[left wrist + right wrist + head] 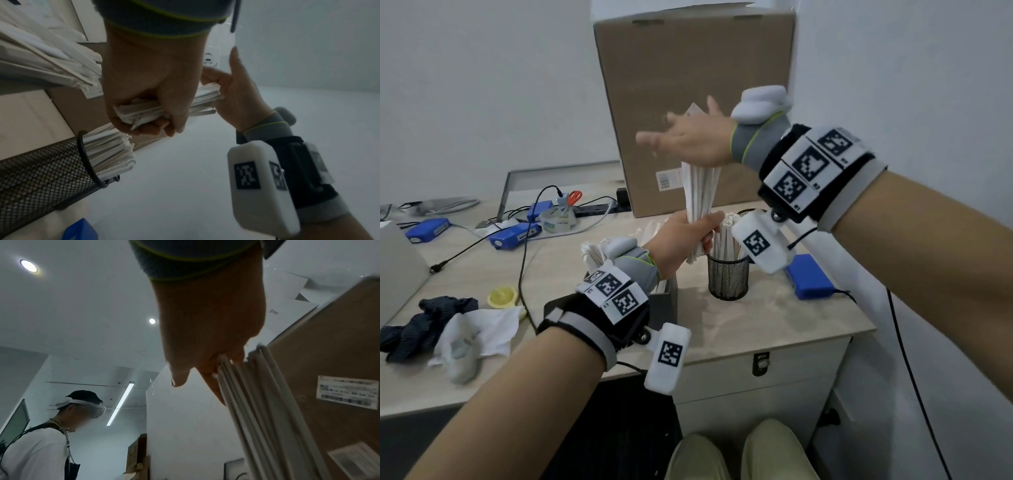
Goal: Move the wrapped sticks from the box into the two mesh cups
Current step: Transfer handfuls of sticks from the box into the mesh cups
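My left hand (685,240) grips a thick bundle of white wrapped sticks (700,192) near its lower end and holds it upright above a black mesh cup (727,279) that has several sticks in it. My right hand (681,137) lies flat with straight fingers on the bundle's top ends. In the left wrist view the left hand (148,104) is a fist round the bundle, and the mesh cup (41,178) lies below it. A second mesh rim (745,213) shows behind the first cup. The black box (666,298) with more sticks (594,253) stands under my left wrist.
A tall cardboard carton (695,109) stands at the back by the wall. Blue packs (515,236), cables, scissors and a tape roll (558,219) lie at the left rear. Dark cloth (424,322) and tissue lie front left. A blue pack (808,277) sits right of the cup.
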A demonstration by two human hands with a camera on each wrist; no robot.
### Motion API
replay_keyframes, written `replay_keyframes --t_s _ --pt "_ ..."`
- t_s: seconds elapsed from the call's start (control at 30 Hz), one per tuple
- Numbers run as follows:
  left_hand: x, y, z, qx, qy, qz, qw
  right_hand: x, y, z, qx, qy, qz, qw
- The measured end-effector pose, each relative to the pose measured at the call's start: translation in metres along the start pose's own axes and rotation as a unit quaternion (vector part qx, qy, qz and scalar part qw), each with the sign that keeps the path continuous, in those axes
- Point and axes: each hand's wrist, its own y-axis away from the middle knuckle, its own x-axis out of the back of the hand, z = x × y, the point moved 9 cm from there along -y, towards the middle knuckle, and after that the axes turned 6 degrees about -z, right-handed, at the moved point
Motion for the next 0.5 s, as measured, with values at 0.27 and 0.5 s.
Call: replay_keyframes --t_s 0.27,0.5 --pt "0.002 0.001 0.007 -0.011 0.024 0.004 1.000 -0.016 0.007 0.006 0.006 -0.018 0.028 0.999" --pt "0.009 0.002 0.013 -0.046 0.050 0.046 0.997 -0.010 0.028 0.060 -0.024 -0.451 0.177 0.875"
